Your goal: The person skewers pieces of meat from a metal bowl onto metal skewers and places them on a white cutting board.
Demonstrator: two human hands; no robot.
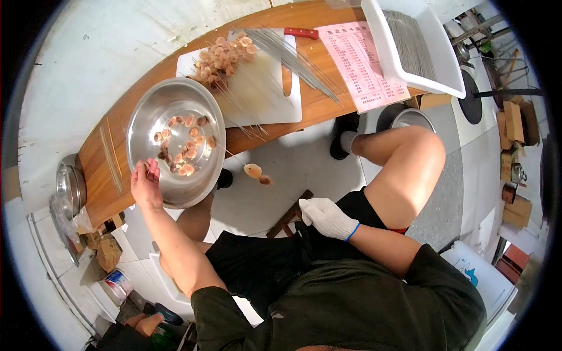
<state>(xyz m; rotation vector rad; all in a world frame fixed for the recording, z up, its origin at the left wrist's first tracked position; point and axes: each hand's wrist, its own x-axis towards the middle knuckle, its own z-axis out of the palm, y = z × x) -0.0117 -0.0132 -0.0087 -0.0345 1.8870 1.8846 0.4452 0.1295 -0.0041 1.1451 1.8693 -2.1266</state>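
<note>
My left hand (146, 183), bare, is over the near left rim of a steel bowl (136, 131), its fingers curled together; what they hold, if anything, is too small to name. Several round pinkish-brown pieces (186, 169) lie in the bowl. My right hand (328, 218), in a white glove, is closed in front of my lap on a thin skewer. Two pieces (253, 171) are threaded on the skewer, whose tip points toward the bowl. Beyond the bowl, a white cutting board (287, 108) carries a pile of loaded skewers (219, 60).
Loose metal skewers (293, 55), a red-handled knife (301, 33) and a pink printed sheet (366, 67) lie on the wooden table (96, 169). A white bin (448, 76) of skewers stands at the right. Steel bowls (69, 181) are at the far left. My knees flank a wooden stool part (287, 216).
</note>
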